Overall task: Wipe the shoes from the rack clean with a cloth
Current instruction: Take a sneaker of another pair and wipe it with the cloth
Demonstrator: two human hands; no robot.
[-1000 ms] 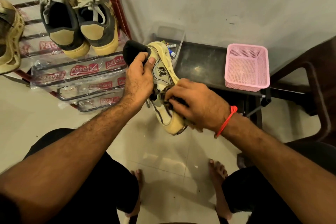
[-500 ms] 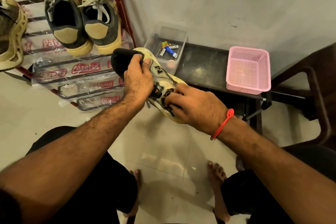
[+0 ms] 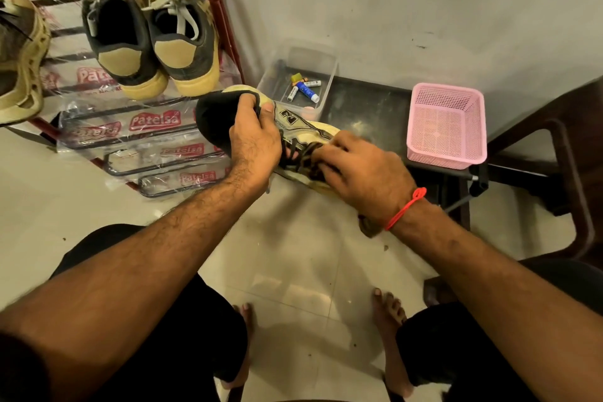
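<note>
Shoe held mid-air above the floor, both hands working on it.

On the far left, the rack (image 3: 215, 26) carried a tan clog (image 3: 19, 55) and a dark pair of sneakers (image 3: 146, 42) on its plastic-wrapped shelves. Next, the left hand (image 3: 253, 137) was clamped on the heel end of the cream sneaker (image 3: 300, 122), fingers curled over its dark collar, thumb on the side. Further right, the right hand (image 3: 362, 170) was curled down over the laces, fingers bunched together on a dark patterned cloth (image 3: 313, 160) pressed against the shoe. Behind sat a clear tub (image 3: 326, 88), then a pink basket (image 3: 447, 127) on the dark bench (image 3: 368, 108).
</note>
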